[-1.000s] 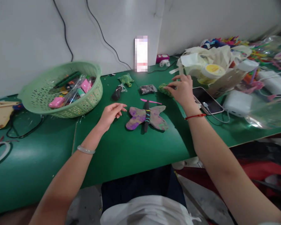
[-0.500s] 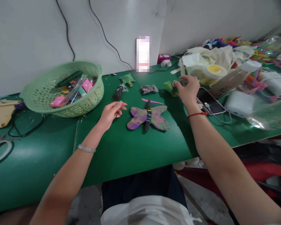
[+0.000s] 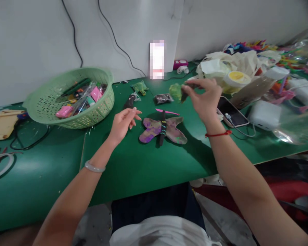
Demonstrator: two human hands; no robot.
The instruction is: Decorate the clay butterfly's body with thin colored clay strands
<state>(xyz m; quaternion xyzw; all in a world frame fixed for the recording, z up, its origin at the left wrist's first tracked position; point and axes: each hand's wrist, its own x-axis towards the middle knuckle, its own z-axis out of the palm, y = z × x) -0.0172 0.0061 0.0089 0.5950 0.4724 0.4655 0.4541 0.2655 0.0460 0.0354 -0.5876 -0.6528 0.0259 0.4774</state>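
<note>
My right hand (image 3: 204, 97) is raised above the green table, its thumb and fingers closed on a lumpy green piece (image 3: 175, 92), apparently clay, with a darker part by the fingertips. My left hand (image 3: 123, 125) hovers left of a clay butterfly (image 3: 150, 131), fingers loosely bent and apart, nothing visible in them. The butterfly lies flat, with purple-grey wings and a black body striped yellow and blue. Just beyond it is a pink plastic clay knife (image 3: 166, 111). Farther back lie a black packet (image 3: 164, 98), a black lump in clear wrap (image 3: 129, 101) and another green piece (image 3: 139, 87).
At the left stands a green basket (image 3: 97, 109) of bagged supplies. A lit phone (image 3: 157, 61) leans against the wall. On the right are a second phone (image 3: 233, 112) with a cable, a white power adapter (image 3: 264, 114), a round tub (image 3: 236, 78) and plastic bags.
My right hand has lifted the green piece off the table and tilted it, moving it slightly left and toward me. My left hand has barely shifted.
</note>
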